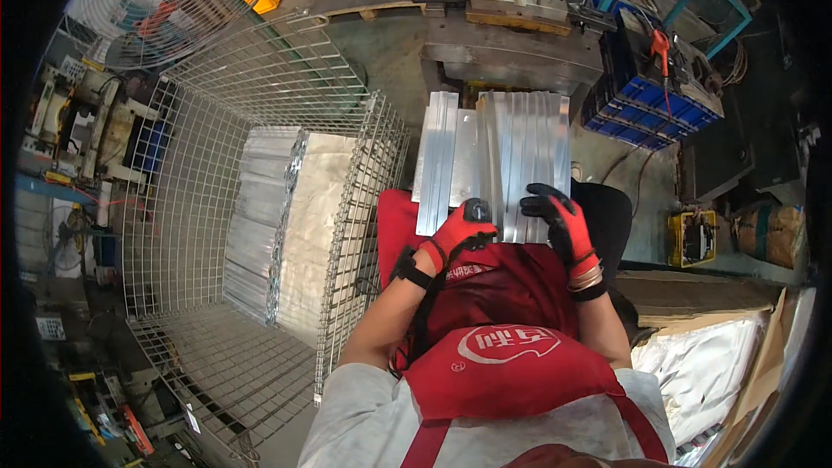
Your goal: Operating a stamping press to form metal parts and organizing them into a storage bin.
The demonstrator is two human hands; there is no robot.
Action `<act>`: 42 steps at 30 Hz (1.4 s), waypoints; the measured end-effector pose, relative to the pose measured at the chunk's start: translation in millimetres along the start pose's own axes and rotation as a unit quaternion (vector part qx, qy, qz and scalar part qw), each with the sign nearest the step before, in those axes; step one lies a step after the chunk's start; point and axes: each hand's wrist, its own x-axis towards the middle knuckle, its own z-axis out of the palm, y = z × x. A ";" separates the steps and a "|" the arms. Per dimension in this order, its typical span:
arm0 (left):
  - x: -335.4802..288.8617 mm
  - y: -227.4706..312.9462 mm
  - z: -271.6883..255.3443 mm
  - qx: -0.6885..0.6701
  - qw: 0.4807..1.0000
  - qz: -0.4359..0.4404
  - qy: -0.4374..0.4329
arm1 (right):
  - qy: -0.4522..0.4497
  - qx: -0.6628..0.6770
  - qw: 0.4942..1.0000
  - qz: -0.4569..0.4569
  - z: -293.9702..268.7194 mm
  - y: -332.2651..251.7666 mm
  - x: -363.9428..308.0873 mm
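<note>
Long ribbed strips of shiny sheet metal [524,152] lie side by side in front of my lap, their near ends at my red apron. One separate metal strip [439,152] lies along their left side, over a flat metal piece. My left hand [466,225], in a red and black glove, is closed at the near edge of the strips, its fingers bent round the edge and partly hidden. Across the right part of the strips lies my right hand [559,215], gloved alike, with its fingers stretched out to the left and touching the metal.
On my left stands a wire mesh cage [364,199] holding stacked metal strips [260,199] and beige sheeting [321,217]. A heavy metal press die [520,4] sits ahead. Far right are a blue crate [637,113] and a yellow basket [691,238]; a cardboard box [771,364] is near right.
</note>
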 end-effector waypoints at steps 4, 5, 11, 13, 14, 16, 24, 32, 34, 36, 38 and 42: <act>-28.7 25.6 18.8 -0.132 0.988 -0.004 -0.085 | -0.020 -0.002 0.998 0.066 15.7 33.7 9.7; -31.7 27.1 20.1 -0.154 0.984 -0.002 -0.092 | -0.030 -0.042 0.998 0.046 19.3 32.3 9.6; -68.5 41.4 9.3 -0.103 0.964 0.197 -0.144 | -0.071 0.044 0.995 0.056 42.5 -13.9 -1.5; -76.7 45.1 5.1 -0.035 0.958 0.237 -0.156 | -0.076 0.027 0.994 0.079 44.7 -20.1 -3.2; -79.8 57.5 10.7 -0.045 0.952 0.265 -0.150 | -0.080 0.018 0.993 0.089 45.0 -22.2 -4.1; -61.0 16.1 -9.3 0.033 0.956 0.255 -0.140 | -0.108 -0.025 0.992 0.058 45.7 -17.2 -4.2; -84.8 73.8 29.2 -0.147 0.968 0.154 -0.134 | -0.058 -0.390 0.897 -0.199 61.4 -51.2 -5.1; -69.4 110.2 40.7 -0.272 0.924 0.070 -0.259 | -0.170 0.268 0.945 0.072 20.3 -60.0 48.3; -53.5 90.1 35.0 -0.252 0.938 0.106 -0.213 | -0.166 0.204 0.961 -0.083 33.3 -77.0 53.2; -48.3 100.6 40.5 -0.317 0.917 0.129 -0.204 | -0.069 -0.033 0.972 -0.223 32.4 -84.5 68.7; -23.9 77.2 34.4 -0.374 0.913 0.107 -0.123 | 0.040 -0.276 0.896 -0.347 29.1 -87.0 90.8; -19.1 130.6 42.1 -0.404 0.904 0.057 -0.127 | 0.042 0.073 0.982 -0.171 11.6 -83.8 133.7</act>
